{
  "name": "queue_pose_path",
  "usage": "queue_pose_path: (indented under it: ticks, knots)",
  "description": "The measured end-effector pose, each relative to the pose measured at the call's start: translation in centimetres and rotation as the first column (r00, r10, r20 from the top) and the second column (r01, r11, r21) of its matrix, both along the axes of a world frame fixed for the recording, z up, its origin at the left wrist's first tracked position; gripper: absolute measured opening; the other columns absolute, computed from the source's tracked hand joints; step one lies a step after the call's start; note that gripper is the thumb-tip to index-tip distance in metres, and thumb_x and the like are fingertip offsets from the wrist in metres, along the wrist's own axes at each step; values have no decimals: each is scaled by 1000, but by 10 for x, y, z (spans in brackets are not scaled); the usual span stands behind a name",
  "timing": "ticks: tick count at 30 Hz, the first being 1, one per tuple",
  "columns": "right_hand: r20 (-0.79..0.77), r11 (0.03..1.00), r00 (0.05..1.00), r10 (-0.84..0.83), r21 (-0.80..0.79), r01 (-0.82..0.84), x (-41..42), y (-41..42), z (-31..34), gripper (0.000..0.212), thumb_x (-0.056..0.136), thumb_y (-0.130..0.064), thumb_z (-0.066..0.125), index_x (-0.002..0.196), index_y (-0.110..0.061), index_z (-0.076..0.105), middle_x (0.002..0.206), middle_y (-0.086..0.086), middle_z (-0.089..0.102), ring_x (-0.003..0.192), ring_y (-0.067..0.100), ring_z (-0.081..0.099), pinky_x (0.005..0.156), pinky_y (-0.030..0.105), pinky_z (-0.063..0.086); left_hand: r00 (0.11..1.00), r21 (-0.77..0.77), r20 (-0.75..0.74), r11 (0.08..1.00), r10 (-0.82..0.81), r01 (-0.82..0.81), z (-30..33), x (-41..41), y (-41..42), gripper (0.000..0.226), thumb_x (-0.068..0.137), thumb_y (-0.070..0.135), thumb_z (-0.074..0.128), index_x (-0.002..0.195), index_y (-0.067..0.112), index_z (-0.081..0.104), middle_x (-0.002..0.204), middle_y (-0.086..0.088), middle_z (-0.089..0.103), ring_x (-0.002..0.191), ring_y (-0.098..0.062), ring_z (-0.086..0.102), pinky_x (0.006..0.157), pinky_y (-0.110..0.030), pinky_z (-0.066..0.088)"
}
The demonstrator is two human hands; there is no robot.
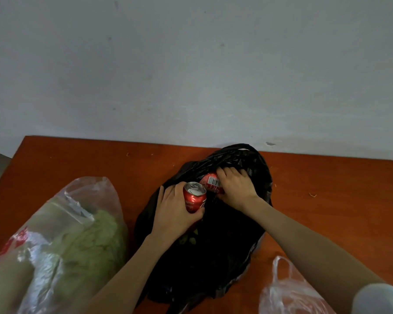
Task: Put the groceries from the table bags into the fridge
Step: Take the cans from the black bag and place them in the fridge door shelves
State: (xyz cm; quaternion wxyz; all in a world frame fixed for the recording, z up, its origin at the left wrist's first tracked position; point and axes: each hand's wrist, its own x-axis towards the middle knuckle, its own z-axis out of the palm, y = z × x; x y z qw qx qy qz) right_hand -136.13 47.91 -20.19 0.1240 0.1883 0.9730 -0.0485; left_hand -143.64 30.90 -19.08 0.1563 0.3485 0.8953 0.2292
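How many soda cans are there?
2. One red can stands upright in the left hand; the other can lies inside the black bag under the right hand. The bag may hide more.

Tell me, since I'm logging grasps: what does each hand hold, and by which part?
The left hand grips an upright can around its side. The right hand grips a second can, lying in the black bag, over its side.

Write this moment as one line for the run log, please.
left hand: holds upright can | right hand: grips second can | black bag: open
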Motion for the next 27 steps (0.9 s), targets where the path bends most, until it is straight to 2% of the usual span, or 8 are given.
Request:
queue_pose_path:
  ticks: [4,9,13,16,18,20,22,27]
  knots:
    - [-85,992,991,-102,-84,95,10,-13,9,75,77,-43,65,139,-14,33,135,8,45,130,25,35,107,40,23,997,7,66,999,30,-31,8,2,-13,70,66,41,76,122,17,42,123,-1,55,123,-18,44,116,-40,9]
    - [-134,900,947,-291,-376,223,34,-41,41,75,76,-38,68,139,-16,33,131,13,43,114,34,50,91,38,44,990,30,127,998,55,-59,29,13,-38,67,62,36,79,116,18,43,116,1,55,115,-19,46,107,-48,28]
    - [-163,867,932,-323,-447,222,69,-60,70,74,78,-39,67,141,-22,30,131,9,40,107,35,53,83,38,49,987,117,148,990,64,-82,63,23,-55,61,65,38,78,111,25,40,107,12,46,114,-17,45,109,-49,24]
    - [-249,817,869,-427,-518,253,96,-77,97,70,79,-39,66,139,-25,32,125,3,42,104,26,52,79,31,44,985,205,169,976,35,-70,90,32,-66,64,66,36,79,114,28,39,111,11,48,114,-14,46,113,-51,13]
    - [-341,773,775,-532,-568,281,115,-91,118,66,79,-36,67,136,-28,35,119,-1,45,98,20,51,76,24,38,986,302,164,953,-30,-22,106,39,-72,66,63,33,82,113,31,39,111,9,51,112,-15,49,110,-51,24]
    - [-432,735,651,-624,-609,299,136,-105,138,65,77,-32,70,133,-29,37,119,-4,47,103,13,49,79,22,37,972,423,206,906,-116,19,123,47,-74,68,62,27,84,114,33,40,111,8,54,107,-16,54,94,-31,45]
    - [-480,679,512,-712,-659,325,162,-121,156,67,76,-31,72,133,-29,36,122,-8,47,108,10,48,84,23,40,942,504,257,862,-216,60,141,59,-74,68,63,19,84,116,31,42,110,9,55,100,-9,56,76,-12,44]
    - [-544,551,124,-830,-764,337,240,-171,189,68,76,-25,75,132,-28,37,115,-15,51,100,4,57,82,21,50,853,625,280,758,-441,186,175,112,-77,67,66,19,82,118,31,41,106,22,50,94,5,53,71,-10,43]
